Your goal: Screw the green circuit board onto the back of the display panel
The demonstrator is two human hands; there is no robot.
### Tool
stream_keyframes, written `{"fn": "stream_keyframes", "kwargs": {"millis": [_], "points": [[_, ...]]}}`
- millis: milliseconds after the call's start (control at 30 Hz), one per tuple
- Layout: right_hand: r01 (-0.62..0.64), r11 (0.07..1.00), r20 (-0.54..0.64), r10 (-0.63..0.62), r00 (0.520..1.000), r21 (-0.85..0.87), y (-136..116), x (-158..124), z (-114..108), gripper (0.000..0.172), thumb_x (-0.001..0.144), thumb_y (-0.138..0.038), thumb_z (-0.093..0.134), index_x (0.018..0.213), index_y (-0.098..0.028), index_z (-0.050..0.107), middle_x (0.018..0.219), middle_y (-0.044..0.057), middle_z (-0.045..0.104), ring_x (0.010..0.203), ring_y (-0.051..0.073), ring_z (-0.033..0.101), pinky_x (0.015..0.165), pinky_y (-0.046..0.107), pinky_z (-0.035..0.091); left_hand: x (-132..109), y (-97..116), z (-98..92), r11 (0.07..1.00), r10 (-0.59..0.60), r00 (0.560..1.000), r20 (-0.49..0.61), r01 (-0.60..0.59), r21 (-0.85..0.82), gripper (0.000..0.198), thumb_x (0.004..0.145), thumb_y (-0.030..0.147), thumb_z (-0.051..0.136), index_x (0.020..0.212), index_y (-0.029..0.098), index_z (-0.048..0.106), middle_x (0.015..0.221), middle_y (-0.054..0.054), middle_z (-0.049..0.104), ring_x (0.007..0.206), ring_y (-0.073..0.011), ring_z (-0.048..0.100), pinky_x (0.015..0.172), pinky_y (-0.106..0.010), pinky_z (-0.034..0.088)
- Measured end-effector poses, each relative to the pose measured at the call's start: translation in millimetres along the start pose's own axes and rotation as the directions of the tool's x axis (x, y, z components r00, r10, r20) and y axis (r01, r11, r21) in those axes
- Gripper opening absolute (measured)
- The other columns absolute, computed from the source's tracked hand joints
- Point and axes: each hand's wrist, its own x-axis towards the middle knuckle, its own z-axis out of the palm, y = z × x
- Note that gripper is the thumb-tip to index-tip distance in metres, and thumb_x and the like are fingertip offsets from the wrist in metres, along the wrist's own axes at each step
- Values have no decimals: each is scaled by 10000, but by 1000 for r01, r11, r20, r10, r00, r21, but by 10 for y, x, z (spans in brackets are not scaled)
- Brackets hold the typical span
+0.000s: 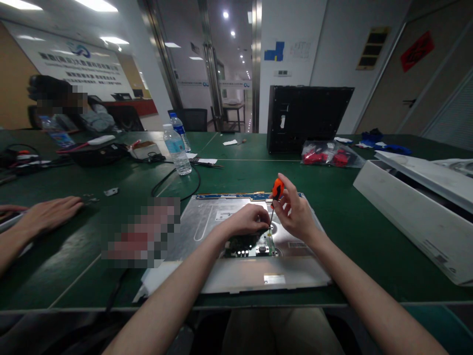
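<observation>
An orange and black screwdriver (278, 189) stands nearly upright in my right hand (297, 214), its handle gripped between thumb and fingers. Its shaft points down at a green circuit board (251, 245) on a flat silver metal panel (207, 217), which looks like the back of a display. My left hand (251, 219) rests over the board with fingers curled together beside the screwdriver's tip. Whatever those fingertips pinch, if anything, is hidden. A narrow blue circuit strip (229, 197) runs along the panel's far edge.
A co-worker's hand (55, 212) lies at left near small metal parts (111, 191). Water bottles (177, 150) stand beyond the panel. A black monitor (308, 118), a bag of red items (328, 155) and a white casing (414, 212) occupy the green table (343, 217).
</observation>
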Motion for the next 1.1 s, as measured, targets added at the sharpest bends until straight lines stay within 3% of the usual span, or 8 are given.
{"fn": "stream_keyframes", "kwargs": {"millis": [367, 600, 900, 1100], "points": [[39, 997, -53, -42, 998, -70, 64, -14, 28, 673, 873, -291, 611, 1464, -276, 290, 701, -42, 591, 490, 93, 508, 453, 214, 396, 4, 15, -13, 1000, 0, 1000, 9, 0, 19, 88, 727, 68, 643, 751, 132, 699, 715, 3, 671, 663, -131, 585, 674, -222, 430], [10, 1000, -12, -11, 1000, -18, 13, -12, -3, 669, 870, -156, 502, 1483, -248, 253, 818, 4, 648, 530, 98, 552, 501, 226, 459, -6, 23, -14, 1000, 0, 1000, 11, 0, 17, 88, 736, 72, 640, 770, 130, 699, 716, 4, 675, 666, -128, 585, 670, -215, 433], [19, 999, -73, -23, 997, -49, 62, -10, 29, 624, 853, -229, 615, 1411, -259, 339, 653, -71, 532, 433, 74, 457, 429, 203, 367, -10, -2, -3, 1000, 4, 1000, -2, -4, 27, 101, 730, 65, 635, 763, 136, 699, 683, 18, 647, 640, -117, 561, 652, -206, 417], [-2, 1000, -28, 2, 1000, -26, -10, 7, -18, 609, 888, -207, 528, 1455, -247, 308, 664, -41, 589, 467, 99, 502, 467, 229, 416, 5, -12, 4, 1000, -1, 1000, 0, 1, 20, 93, 726, 64, 641, 759, 127, 700, 700, 7, 661, 646, -123, 573, 665, -214, 426]]}}
